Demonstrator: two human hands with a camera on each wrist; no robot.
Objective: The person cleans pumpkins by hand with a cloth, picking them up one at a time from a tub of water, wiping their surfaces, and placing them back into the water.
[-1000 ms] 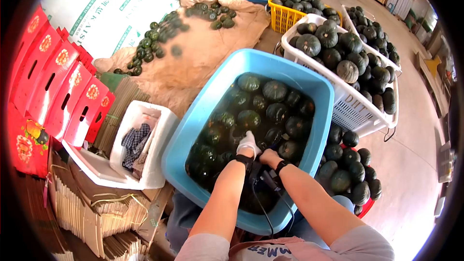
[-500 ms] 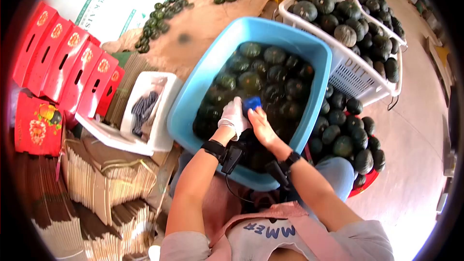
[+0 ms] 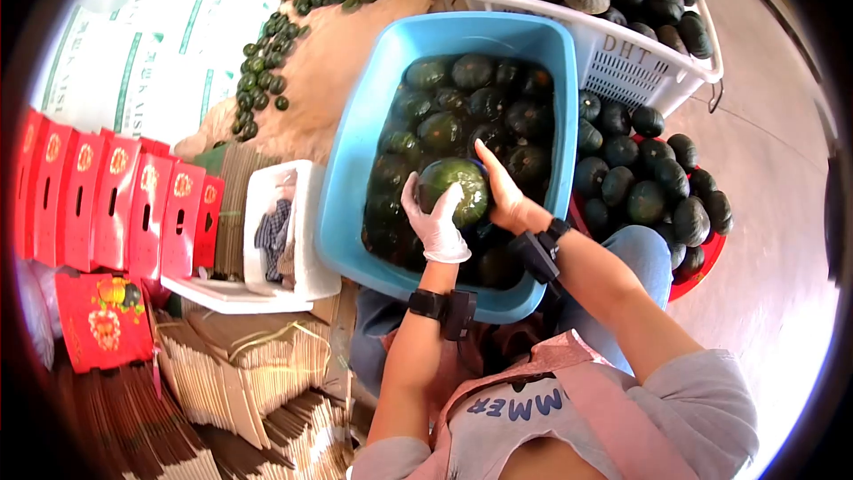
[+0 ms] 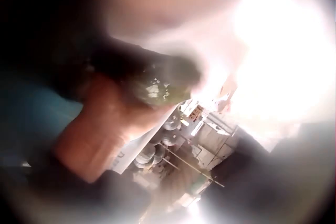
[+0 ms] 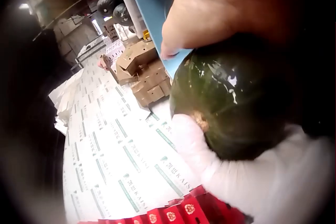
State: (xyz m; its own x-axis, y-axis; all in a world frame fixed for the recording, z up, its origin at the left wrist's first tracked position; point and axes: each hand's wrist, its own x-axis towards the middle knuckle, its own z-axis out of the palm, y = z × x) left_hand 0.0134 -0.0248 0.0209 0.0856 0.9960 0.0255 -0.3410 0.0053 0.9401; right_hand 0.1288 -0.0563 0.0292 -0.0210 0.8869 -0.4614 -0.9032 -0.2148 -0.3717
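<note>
A wet green pumpkin (image 3: pixel 455 188) is held up over the blue tub (image 3: pixel 351 169) between both hands. My left hand (image 3: pixel 435 224), in a thin white glove, grips it from the left with the thumb across its near side. Bare and cupped against the opposite side is my right hand (image 3: pixel 508 191); a sliver of a blue pad (image 3: pixel 486 169) shows between it and the pumpkin, mostly hidden. In the right wrist view, the pumpkin (image 5: pixel 231 98) shows glossy skin and a pale stem scar. Several other pumpkins (image 3: pixel 440 132) sit in the tub's murky water.
A white crate (image 3: pixel 640 62) heaped with pumpkins stands at the back right, above a red basin (image 3: pixel 691 283) of more pumpkins. On the left are a foam box (image 3: pixel 311 253) with cloths, red cartons (image 3: pixel 115 204) and flattened cardboard (image 3: pixel 222 382). Pumpkins dot a tan sheet (image 3: pixel 333 58).
My hands were down in the water, then rose with the blue pad showing; now they hold a pumpkin above the surface. The head view has shifted too.
</note>
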